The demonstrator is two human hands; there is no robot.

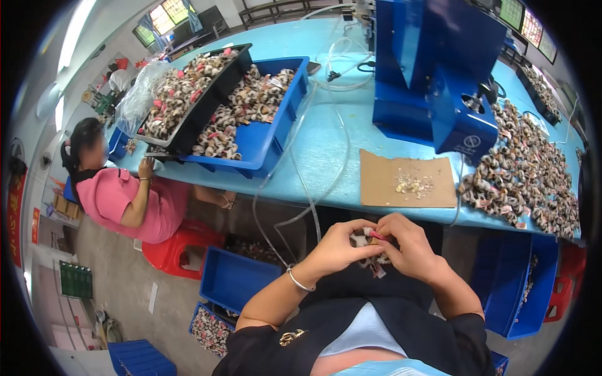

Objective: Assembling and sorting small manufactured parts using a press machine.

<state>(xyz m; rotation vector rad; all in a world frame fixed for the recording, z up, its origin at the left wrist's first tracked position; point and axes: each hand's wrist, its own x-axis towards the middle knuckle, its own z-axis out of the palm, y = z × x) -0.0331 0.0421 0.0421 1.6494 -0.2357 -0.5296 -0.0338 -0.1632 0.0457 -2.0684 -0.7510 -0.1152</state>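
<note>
In front of my body, just off the table's near edge, my left hand (342, 249) and my right hand (406, 245) both grip one small plush toy (362, 239). It is white and brown, with a pink piece near the fingertips and a pale tag hanging below. Fingers and thumbs of both hands are closed on it and cover much of its shape. Beyond my hands, a flat brown cardboard sheet (376, 185) lies on the table, with small pale bits (412, 185) scattered on it.
A blue machine (407, 94) stands on the light blue table (326, 156), a heap of similar plush toys (523, 169) to its right. Left are a blue tray (266, 141) and a black tray (188, 125) of them. Clear tubing (310, 194) hangs over the edge; a co-worker (119, 188) sits left.
</note>
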